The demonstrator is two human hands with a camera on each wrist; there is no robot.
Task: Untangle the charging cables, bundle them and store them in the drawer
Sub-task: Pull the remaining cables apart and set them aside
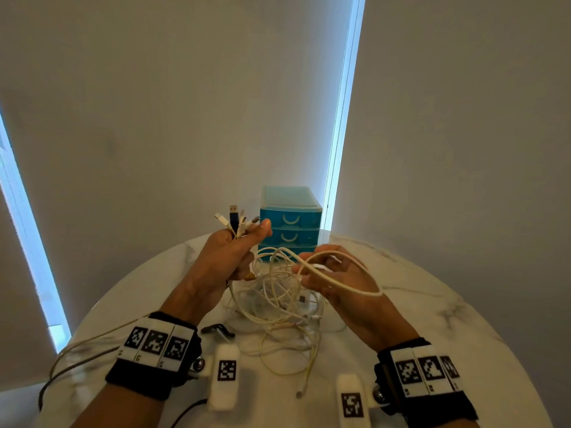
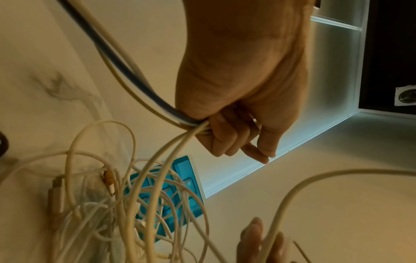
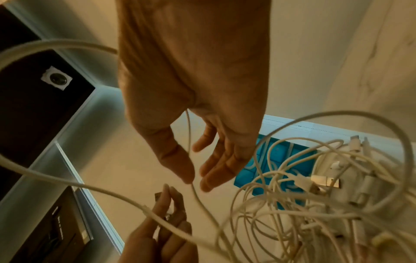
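My left hand [image 1: 238,251] is raised over the table and grips a bunch of cable ends [image 1: 234,220], white plugs and one dark USB plug sticking up above the fist. In the left wrist view its fingers [image 2: 225,138] curl round several cords. From it the cords drop into a white tangle of cables [image 1: 278,304] on the table. My right hand [image 1: 312,273] hovers beside the tangle, fingers relaxed and apart [image 3: 211,179], with a thick white cable [image 1: 349,285] looped over its back and a thin cord running past the thumb. The blue drawer unit [image 1: 290,217] stands behind, drawers closed.
The round marble table [image 1: 432,304] ends close behind the drawer unit, near the wall. A small dark clip-like object [image 1: 217,330] lies front left of the tangle. One cable [image 1: 77,344] trails off the left table edge. A loose plug end [image 1: 299,393] lies near the front.
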